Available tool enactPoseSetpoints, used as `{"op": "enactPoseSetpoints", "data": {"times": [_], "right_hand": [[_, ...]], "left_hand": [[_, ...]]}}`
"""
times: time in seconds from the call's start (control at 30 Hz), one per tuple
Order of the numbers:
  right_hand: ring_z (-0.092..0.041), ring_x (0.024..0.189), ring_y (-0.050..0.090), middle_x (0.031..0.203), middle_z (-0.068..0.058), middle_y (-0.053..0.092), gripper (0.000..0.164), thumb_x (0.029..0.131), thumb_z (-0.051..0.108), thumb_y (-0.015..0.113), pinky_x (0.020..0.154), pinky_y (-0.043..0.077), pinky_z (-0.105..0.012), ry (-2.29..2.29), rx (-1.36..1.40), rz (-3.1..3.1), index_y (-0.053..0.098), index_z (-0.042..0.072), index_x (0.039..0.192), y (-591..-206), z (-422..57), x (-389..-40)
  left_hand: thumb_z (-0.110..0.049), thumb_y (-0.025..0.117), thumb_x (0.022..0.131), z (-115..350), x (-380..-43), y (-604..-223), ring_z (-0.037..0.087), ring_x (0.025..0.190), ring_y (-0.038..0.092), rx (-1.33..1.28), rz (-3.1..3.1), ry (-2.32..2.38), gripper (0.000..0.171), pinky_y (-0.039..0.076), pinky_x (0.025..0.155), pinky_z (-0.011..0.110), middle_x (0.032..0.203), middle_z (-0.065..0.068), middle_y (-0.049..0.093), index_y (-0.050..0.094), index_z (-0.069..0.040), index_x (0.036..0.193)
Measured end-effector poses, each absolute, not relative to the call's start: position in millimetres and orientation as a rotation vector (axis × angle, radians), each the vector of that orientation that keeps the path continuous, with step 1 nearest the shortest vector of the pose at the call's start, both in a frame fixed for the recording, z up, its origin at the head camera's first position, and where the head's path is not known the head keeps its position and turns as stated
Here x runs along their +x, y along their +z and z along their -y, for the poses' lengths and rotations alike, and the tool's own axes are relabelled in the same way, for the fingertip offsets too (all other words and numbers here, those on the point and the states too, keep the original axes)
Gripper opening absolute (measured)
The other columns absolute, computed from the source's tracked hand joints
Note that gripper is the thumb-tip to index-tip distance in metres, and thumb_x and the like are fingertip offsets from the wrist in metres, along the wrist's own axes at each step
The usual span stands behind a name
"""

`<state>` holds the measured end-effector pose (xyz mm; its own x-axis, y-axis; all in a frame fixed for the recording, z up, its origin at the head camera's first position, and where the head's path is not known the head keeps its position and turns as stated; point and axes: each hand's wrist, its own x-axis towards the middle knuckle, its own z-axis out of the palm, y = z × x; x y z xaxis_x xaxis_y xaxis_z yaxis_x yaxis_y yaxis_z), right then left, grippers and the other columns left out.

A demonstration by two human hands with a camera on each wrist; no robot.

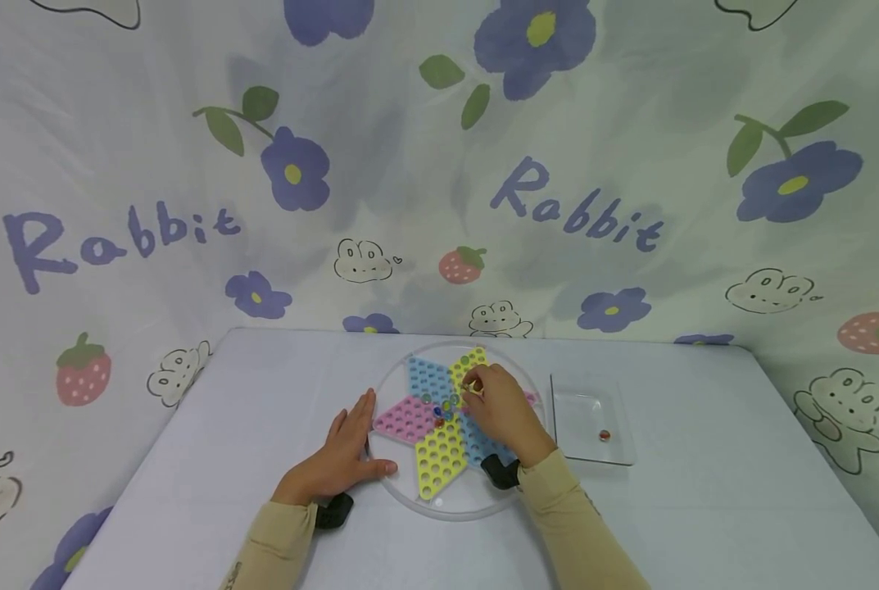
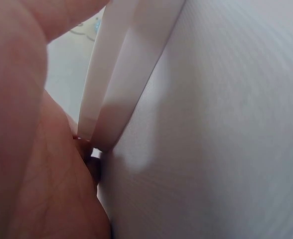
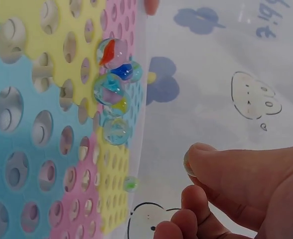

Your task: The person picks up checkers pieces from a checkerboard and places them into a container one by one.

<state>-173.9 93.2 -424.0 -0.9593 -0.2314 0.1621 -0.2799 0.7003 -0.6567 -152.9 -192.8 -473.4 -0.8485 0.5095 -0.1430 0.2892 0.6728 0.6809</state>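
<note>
A round Chinese checkers board [image 1: 459, 517] with pink, yellow and blue star points lies on the table. My left hand [image 1: 343, 455] rests against its left rim, fingers straight and thumb spread along the near edge. Over the upper right of the board, my right hand [image 1: 501, 406] pinches a small glass marble [image 3: 187, 162] between thumb and index finger. Several marbles cluster near the board's centre, among them an orange-swirled marble [image 3: 111, 53], a dark blue one [image 3: 121, 71] and a pale clear one [image 3: 116, 131]. A green marble [image 3: 130, 183] sits apart in the far yellow point.
To the right of the board stands a clear square tray [image 1: 623, 401] with one reddish marble [image 1: 604, 436] inside. A white cloth covers the table [image 1: 704, 459]. Behind it hangs a curtain [image 1: 410, 180] printed with flowers and rabbits.
</note>
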Motion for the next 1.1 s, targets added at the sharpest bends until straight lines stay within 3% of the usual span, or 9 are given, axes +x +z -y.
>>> {"op": "enactPoseSetpoints", "data": {"times": [1.1], "right_hand": [[-0.016, 0.076, 0.051, 0.086, -0.003, 0.055, 0.015, 0.093, 0.008, 0.072, 0.067, 0.048, -0.031, 1.114, 0.279, 2.799, 0.067, 0.002, 0.106, -392, -109, -153]], "left_hand": [[-0.046, 0.070, 0.092, 198, -163, -464, 0.040, 0.153, -0.005, 0.640, -2.519, 0.976, 0.114, -0.010, 0.118, 0.058, 0.166, 0.024, -0.007, -0.007, 0.008, 0.156]]}}
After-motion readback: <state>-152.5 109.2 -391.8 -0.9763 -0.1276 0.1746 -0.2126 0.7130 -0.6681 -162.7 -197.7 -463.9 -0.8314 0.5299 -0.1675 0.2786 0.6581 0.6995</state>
